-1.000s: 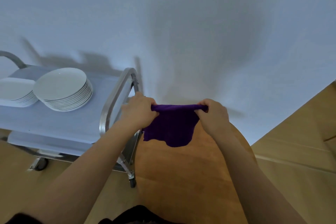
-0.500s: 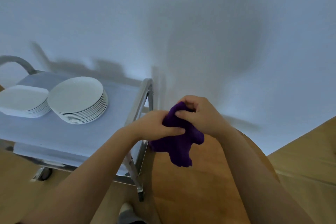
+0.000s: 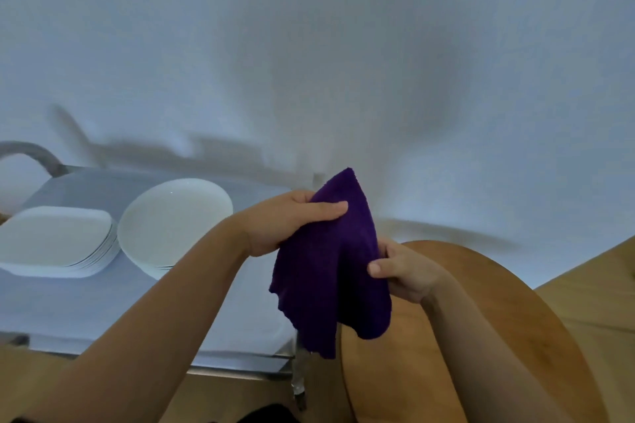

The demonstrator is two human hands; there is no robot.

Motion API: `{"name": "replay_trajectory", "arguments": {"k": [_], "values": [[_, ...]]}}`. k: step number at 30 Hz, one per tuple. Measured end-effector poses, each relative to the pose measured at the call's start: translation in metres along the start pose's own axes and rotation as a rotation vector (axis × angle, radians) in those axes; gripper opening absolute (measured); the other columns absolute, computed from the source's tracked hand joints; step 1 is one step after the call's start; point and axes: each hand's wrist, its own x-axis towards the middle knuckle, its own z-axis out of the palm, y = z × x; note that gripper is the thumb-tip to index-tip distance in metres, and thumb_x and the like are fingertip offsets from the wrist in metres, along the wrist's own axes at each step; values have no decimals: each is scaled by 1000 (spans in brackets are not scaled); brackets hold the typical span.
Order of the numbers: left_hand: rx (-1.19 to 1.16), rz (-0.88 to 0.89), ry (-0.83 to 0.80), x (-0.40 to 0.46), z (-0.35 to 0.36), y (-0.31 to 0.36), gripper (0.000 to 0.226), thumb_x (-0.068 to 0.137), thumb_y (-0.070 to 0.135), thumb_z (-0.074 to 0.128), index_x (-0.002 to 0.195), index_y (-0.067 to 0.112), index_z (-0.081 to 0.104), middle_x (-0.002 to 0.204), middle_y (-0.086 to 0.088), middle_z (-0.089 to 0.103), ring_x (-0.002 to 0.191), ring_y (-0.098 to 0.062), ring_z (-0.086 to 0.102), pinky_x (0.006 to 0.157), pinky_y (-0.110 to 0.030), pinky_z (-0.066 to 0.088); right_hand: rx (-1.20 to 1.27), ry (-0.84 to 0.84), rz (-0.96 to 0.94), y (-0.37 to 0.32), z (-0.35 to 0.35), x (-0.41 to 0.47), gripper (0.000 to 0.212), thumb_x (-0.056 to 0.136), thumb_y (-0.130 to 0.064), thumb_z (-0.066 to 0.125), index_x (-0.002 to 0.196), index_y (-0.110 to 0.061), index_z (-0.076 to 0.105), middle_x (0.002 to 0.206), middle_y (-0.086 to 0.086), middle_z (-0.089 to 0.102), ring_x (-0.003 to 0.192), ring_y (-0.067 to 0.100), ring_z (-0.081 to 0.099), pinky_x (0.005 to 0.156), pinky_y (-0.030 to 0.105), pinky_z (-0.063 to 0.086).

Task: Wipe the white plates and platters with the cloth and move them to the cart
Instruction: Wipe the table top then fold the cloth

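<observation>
A purple cloth (image 3: 330, 271) hangs in front of me, above the gap between cart and table. My left hand (image 3: 292, 223) grips its upper part, thumb laid across the fabric. Lower down, my right hand (image 3: 402, 271) pinches the cloth's right edge. A stack of round white plates (image 3: 171, 220) stands on the steel cart (image 3: 86, 306) at the left. Beside it, further left, lies a stack of white oblong platters (image 3: 51, 240). My left forearm covers the front of the round stack.
A round wooden table (image 3: 481, 336) sits at the lower right, below my right arm. The cart's curved handle (image 3: 31, 151) rises at the far left. A white wall fills the background. Wooden floor shows beneath the cart and at the right edge.
Stretched flat between both hands, the cloth was then bunched together. Now my left hand has lifted its top and my right hand has slid down to the right edge. The view shifted left.
</observation>
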Motion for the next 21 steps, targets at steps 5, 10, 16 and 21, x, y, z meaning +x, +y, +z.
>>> {"name": "replay_trajectory", "arguments": {"k": [5, 10, 16, 21], "values": [[53, -136, 273, -2, -24, -22, 34, 90, 42, 55, 94, 11, 69, 93, -8, 74, 84, -21, 70, 77, -32, 56, -17, 190, 106, 10, -1, 14, 54, 75, -12, 72, 126, -8, 52, 120, 13, 62, 109, 32, 60, 84, 37, 53], [86, -250, 213, -15, -39, -62, 36, 92, 45, 49, 107, 16, 64, 96, -5, 73, 88, -22, 70, 77, -33, 57, -46, 450, 190, 16, -17, 15, 26, 73, -12, 72, 97, -7, 63, 98, 13, 70, 86, 25, 68, 70, 31, 54], [-324, -306, 358, 20, -60, -90, 31, 93, 42, 51, 112, 18, 60, 106, -2, 71, 97, -21, 68, 75, -33, 57, -19, 771, 154, -4, -43, 61, 13, 77, -7, 71, 88, -12, 66, 88, 7, 69, 77, 18, 65, 62, 27, 51], [-176, -266, 571, 64, -71, -113, 25, 98, 34, 46, 114, 18, 56, 110, -2, 65, 97, -17, 61, 83, -35, 50, -224, 1121, 145, 21, -56, 116, 18, 85, -12, 67, 101, -14, 61, 104, 3, 64, 88, 14, 57, 70, 22, 46]]}}
